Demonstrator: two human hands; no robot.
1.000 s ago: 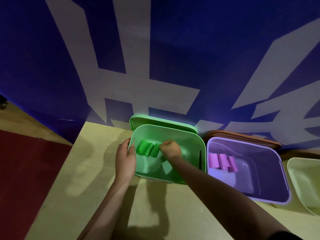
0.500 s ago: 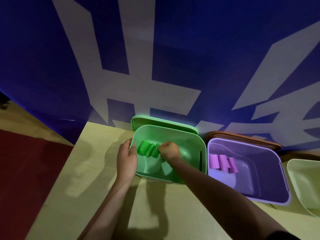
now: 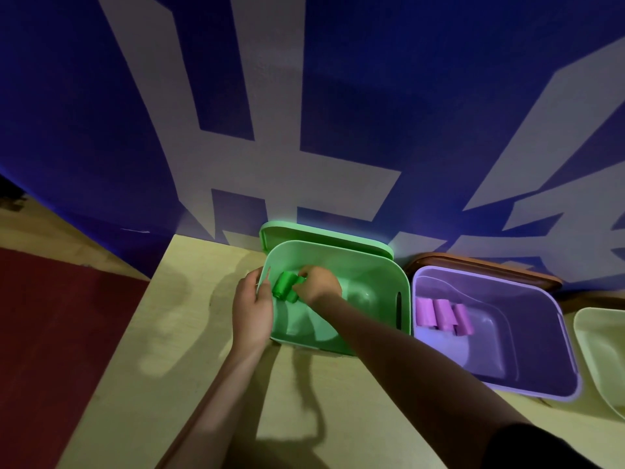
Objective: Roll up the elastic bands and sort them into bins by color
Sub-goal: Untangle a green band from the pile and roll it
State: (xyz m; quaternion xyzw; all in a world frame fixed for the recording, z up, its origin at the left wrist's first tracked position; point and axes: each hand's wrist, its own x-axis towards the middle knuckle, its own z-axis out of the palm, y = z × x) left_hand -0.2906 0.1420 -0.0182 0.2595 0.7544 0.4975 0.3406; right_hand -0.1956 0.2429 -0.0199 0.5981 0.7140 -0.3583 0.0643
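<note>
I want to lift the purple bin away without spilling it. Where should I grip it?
Probably grip the purple bin by its rolled rim on the two short ends, coming from above with both hands. The rim runs all round and the purple rolls lie loose inside, so a level two-sided lift looks safest.

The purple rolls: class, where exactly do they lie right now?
In the head view, the purple rolls lie side by side at the left end of the purple bin, just right of the green bin.

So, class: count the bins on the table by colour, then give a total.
Green bin: 1
Purple bin: 1
Pale yellow bin, partly out of frame: 1
Total: 3
</note>
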